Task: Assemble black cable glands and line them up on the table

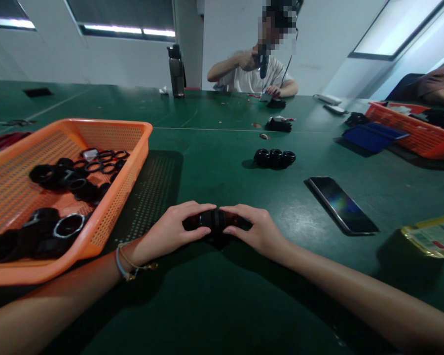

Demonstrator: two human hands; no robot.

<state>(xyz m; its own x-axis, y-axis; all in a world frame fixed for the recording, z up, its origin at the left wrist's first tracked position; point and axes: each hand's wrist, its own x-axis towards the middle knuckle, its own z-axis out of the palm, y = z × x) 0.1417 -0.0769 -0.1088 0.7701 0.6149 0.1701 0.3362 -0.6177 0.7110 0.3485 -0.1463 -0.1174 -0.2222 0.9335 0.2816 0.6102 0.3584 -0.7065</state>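
Note:
Low over the green table (pixel 192 315), my left hand (pixel 181 224) and my right hand (pixel 255 224) meet around a black cylindrical part (pixel 215 220). Each hand grips one end between thumb and fingers, and a seam or ring shows in the middle. Its exact kind I cannot make out. Left of my left hand stands an orange plastic basket (pixel 142 140). Inside it lie black tubular parts (pixel 83 190), several black rings (pixel 105 160) and a part with a silvery ring (pixel 68 225). Beyond my hands sits a cluster of black ringed parts (pixel 275 158).
At right lie a phone (pixel 342 204) and a yellow-edged pack (pixel 434 236). Farther back are a blue tray (pixel 373 135), a red-orange basket (pixel 410 133) and a black bottle (pixel 176 71). Across the table a person (pixel 244 69) holds a dark power tool (pixel 262 61); another sits far right.

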